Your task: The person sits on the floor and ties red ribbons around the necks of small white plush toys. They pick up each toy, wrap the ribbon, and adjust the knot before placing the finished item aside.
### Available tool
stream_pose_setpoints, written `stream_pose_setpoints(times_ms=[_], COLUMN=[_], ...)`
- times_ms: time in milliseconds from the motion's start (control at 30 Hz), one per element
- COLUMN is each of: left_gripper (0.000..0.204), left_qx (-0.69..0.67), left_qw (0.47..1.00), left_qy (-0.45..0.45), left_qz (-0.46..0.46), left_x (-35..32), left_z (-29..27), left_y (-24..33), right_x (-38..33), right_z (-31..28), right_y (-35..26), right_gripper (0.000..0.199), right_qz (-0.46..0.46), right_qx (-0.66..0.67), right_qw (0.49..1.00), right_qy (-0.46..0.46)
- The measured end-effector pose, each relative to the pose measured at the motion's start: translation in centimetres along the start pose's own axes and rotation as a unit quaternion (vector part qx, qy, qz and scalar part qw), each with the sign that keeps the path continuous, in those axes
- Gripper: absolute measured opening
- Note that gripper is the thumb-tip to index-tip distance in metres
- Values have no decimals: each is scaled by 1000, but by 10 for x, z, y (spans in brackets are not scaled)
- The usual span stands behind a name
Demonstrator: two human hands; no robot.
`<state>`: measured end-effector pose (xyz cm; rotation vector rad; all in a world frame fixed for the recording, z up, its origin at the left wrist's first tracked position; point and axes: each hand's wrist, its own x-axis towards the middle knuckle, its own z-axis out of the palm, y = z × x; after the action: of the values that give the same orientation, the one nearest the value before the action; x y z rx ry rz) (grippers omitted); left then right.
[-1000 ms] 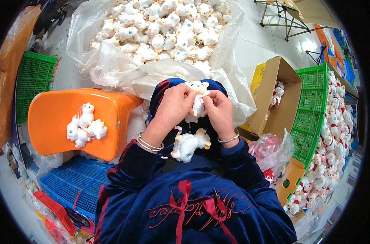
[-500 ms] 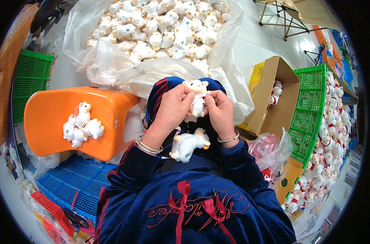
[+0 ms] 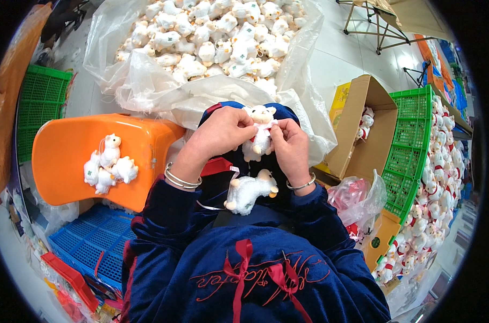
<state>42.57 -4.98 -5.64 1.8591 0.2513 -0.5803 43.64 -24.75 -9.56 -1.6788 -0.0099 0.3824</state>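
Observation:
A small white plush lamb [image 3: 259,150] is held upright above my lap, with a pale pink ribbon [image 3: 263,131] around its neck. My left hand [image 3: 223,132] is closed, thumb and fingers pinching the ribbon at the toy's neck. On the other side, my right hand [image 3: 291,151] has its thumb and fingertips closed on the lamb beside the ribbon; some fingers are hidden behind the toy. A second plush lamb [image 3: 249,192] lies on its side across my lap. Near my left wrist is a red piece [image 3: 216,166] with a thin pale ribbon.
A large clear plastic bag [image 3: 201,91] of white plush lambs is ahead. Several lambs [image 3: 109,164] rest on an orange stool [image 3: 59,156] at left, above a blue crate [image 3: 91,242]. At right stand a cardboard box [image 3: 381,97] and a green crate [image 3: 408,145] beside many red-trimmed toys.
My left forearm has swung outward to the left, and the left hand has turned at the lamb's neck. The red piece by my left wrist has come into sight. My right hand stays nearly still.

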Motion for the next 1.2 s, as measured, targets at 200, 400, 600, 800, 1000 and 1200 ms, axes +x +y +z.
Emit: stream_pose_setpoints(times_ms=[200,400,600,800,1000,1200], left_gripper=[17,16,20,29,24,21], left_qx=[-51,-81,-83,-2,-35,-154], left_qw=[999,997,996,992,985,979], left_qy=[14,11,-8,122,155,119], left_qz=[-3,-6,-25,27,70,55], left_x=[1,-1,-2,2,1,3], left_z=[10,13,11,31,43,48], left_y=[-7,-12,-10,-10,-25,-36], right_x=[1,1,1,2,1,-3], right_z=[0,-1,-2,-1,3,4], right_y=[4,10,11,4,15,23], right_gripper=[13,12,10,15,20,20], right_qz=[-7,-12,-4,-1,-31,-18], right_qx=[-21,-28,17,22,-57,23], right_qw=[1000,999,1000,1000,997,998], right_qy=[9,16,11,9,47,48])
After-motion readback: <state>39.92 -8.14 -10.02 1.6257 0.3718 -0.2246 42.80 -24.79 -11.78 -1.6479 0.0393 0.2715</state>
